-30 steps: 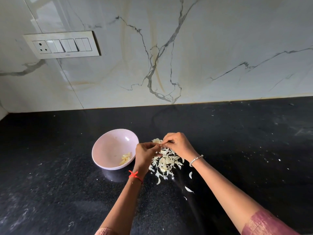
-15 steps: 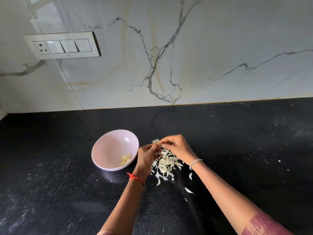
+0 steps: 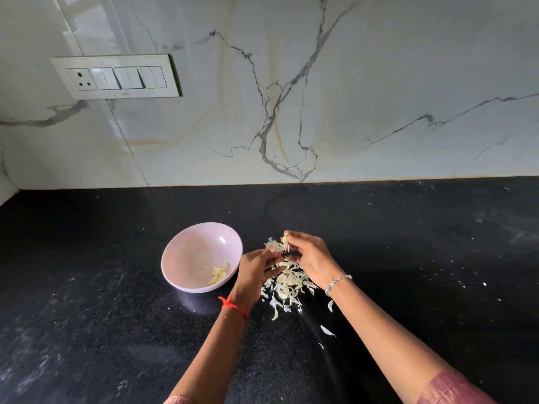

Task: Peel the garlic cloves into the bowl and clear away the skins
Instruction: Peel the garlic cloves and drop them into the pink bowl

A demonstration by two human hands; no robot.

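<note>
Bowl [image 3: 186,249] left of both hands | L hand [image 3: 255,269] nearer, fingers loose | R hand [image 3: 312,258] pinches clove [image 3: 285,239], upright | skins [image 3: 287,284] under hands

Back wall [image 3: 379,83]: glossy white marble-look tile with grey and tan veins and a slanting joint line [image 3: 125,141] at left. White switch panel [image 3: 116,77] upper left, with one socket and several rocker switches. A soft window-like reflection [image 3: 93,21] sits above it. Black speckled stone counter [image 3: 87,316] runs to the wall, with pale smudges at right.
</note>
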